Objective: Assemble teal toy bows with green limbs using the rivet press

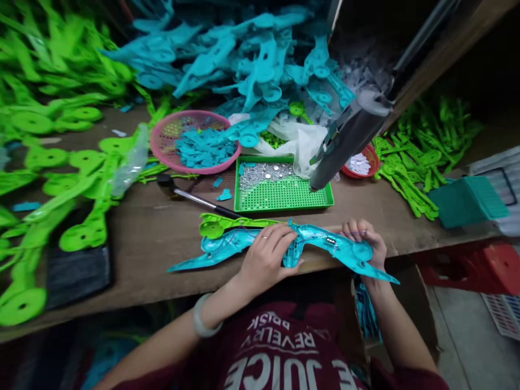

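Observation:
A wing-shaped blue plastic shell [317, 238] lies across the table's front edge, its hollow inner side up. My left hand [266, 252] is closed round its middle, beside the short blue stem. Behind the shell's right arm, my right hand [368, 241] has its fingers bent together at the upper edge, by a round boss. A thin dark wire [311, 234] runs inside the shell toward those fingers; whether they pinch it I cannot tell. Small shiny round pieces [331, 241] sit in the right arm. A green plastic piece [221, 223] lies against the shell's left arm.
Behind the shell stand a green tray [284, 197] of small metal parts and a pink basket [195, 116] of blue pieces. A screwdriver-like tool [199, 200] lies left of the tray. A grey cylindrical tool [345, 143] hangs over it. Green parts [83, 233] pile up left.

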A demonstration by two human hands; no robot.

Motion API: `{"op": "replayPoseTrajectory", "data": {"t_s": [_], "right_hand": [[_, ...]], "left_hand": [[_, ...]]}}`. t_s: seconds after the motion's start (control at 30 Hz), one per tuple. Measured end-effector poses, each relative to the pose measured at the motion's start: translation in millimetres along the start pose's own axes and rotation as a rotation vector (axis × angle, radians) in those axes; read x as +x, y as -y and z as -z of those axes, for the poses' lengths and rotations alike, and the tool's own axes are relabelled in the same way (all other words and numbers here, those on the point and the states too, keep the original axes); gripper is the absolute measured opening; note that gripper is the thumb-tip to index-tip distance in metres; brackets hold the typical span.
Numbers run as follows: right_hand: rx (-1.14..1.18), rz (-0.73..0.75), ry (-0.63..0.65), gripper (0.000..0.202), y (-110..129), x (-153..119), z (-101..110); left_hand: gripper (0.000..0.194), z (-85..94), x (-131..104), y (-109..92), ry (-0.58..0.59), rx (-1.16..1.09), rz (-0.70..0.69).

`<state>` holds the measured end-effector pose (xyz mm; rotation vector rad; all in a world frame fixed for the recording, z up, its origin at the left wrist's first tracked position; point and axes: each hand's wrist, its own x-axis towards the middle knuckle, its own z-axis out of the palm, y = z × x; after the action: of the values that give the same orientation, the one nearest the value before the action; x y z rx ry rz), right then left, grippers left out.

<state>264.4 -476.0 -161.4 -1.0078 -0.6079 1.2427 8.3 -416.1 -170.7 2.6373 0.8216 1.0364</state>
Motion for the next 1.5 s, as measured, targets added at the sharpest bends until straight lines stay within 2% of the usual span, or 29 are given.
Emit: {"op": "replayPoseTrajectory", "data": {"t_s": [0.17, 0.27, 0.4, 0.47, 0.6, 0.8, 1.17, 1.33, 1.4, 1.5], "right_hand": [[-0.082, -0.034, 0.022, 0.044, 2, -3, 7], [-0.011, -0.053, -0.001, 0.047, 2, -5, 9], [0.064, 0.035, -0.079, 0.056, -8, -4, 13], [0.142, 0.028, -0.120, 0.057, -16, -4, 15], [0.254, -0.059, -0.110, 0.048, -25, -5, 17], [0.210, -0.109, -0.057, 0.034, -26, -6, 21], [0.266, 0.029, -0.091, 0.035, -26, -2, 25], [0.161, -0.115, -0.028, 0.034, -4, -1, 32], [0.056, -0.248, 0.057, 0.035, 9, -1, 35], [-0.219, -0.400, 0.226, 0.041, 22, 2, 36]], "left_hand": [[0.043, 10.5, -3, 3, -0.040, -0.064, -0.003], [0.053, 14.2, -5, 5, -0.073, -0.063, 0.003], [0.061, 10.3, -3, 5, -0.091, -0.077, 0.020], [0.063, 8.7, -1, 3, -0.088, -0.093, 0.029], [0.061, 9.7, 2, -2, -0.066, -0.110, 0.077], [0.060, 11.4, 2, 1, -0.085, -0.106, 0.113], [0.072, 9.9, -3, 0, -0.080, -0.039, 0.066], [0.067, 9.1, -3, 2, -0.035, -0.019, 0.057], [0.067, 7.7, -5, 4, -0.045, -0.007, 0.019], [0.067, 5.3, -8, 7, -0.043, -0.002, -0.055]]}}
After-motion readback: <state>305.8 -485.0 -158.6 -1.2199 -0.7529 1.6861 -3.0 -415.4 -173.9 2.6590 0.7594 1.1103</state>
